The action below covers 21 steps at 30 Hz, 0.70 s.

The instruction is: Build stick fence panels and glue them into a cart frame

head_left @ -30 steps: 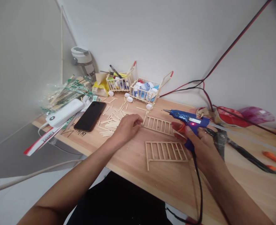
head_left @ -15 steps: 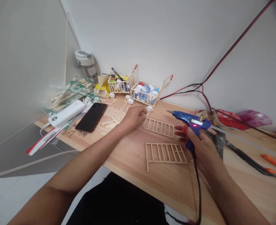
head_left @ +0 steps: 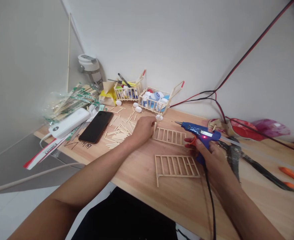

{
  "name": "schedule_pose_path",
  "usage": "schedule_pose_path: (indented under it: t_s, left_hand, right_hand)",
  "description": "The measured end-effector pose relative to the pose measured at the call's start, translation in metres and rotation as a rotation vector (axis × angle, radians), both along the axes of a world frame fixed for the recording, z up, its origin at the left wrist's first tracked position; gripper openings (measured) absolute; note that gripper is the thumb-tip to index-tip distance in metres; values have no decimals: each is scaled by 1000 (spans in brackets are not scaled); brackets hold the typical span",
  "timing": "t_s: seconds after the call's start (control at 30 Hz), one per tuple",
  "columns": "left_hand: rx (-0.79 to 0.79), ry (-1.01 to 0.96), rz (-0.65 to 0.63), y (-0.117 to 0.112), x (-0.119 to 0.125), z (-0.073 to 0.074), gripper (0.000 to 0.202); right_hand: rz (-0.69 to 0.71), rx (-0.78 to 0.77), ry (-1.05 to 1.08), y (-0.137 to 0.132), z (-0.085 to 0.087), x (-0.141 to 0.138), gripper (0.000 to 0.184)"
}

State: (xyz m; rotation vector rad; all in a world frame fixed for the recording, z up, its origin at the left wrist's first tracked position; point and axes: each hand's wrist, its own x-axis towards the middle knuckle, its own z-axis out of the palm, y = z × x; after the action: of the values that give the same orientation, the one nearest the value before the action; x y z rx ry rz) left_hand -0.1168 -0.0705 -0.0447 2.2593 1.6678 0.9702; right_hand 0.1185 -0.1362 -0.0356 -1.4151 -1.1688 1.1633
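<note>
My right hand [head_left: 213, 156] grips a blue glue gun [head_left: 199, 132] with a lit red lamp, its nozzle pointing left above the wooden table [head_left: 142, 180]. My left hand [head_left: 143, 127] is curled at the left end of a small stick fence panel [head_left: 169, 136], fingertips touching it; whether it pinches a stick is unclear. A second fence panel [head_left: 175, 165] lies flat nearer to me. Loose short sticks [head_left: 119, 131] lie just left of my left hand.
Two stick carts [head_left: 152, 99] filled with bottle caps stand by the wall. A black phone [head_left: 96, 126], a white power bank [head_left: 69, 122] and bagged skewers [head_left: 69, 100] lie at left. Pliers [head_left: 233, 150], red and black wires [head_left: 217, 96] and orange-handled tools [head_left: 293, 171] lie at right.
My left hand moved from the stick pile up to the left end of the far fence panel. The glue gun shifted slightly left and down.
</note>
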Motion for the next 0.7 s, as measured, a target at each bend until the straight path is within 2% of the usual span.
schedule_pose_path:
  t_s: [0.3, 0.47, 0.6, 0.7]
  left_hand:
    - [-31, -3, -3, 1, 0, 0, 13]
    - [-62, -55, -62, 1, -2, 2, 11]
    - [-100, -106, -162, 0, -9, 6, 11]
    - [-104, -224, -227, 4, -16, 5, 21]
  right_hand:
    - [-14, 3, -34, 2, -6, 2, 45]
    - [-89, -28, 190, 8, -2, 4, 45]
    - [-114, -99, 374, 12, 3, 4, 48]
    - [-156, -146, 440, 13, 8, 4, 41]
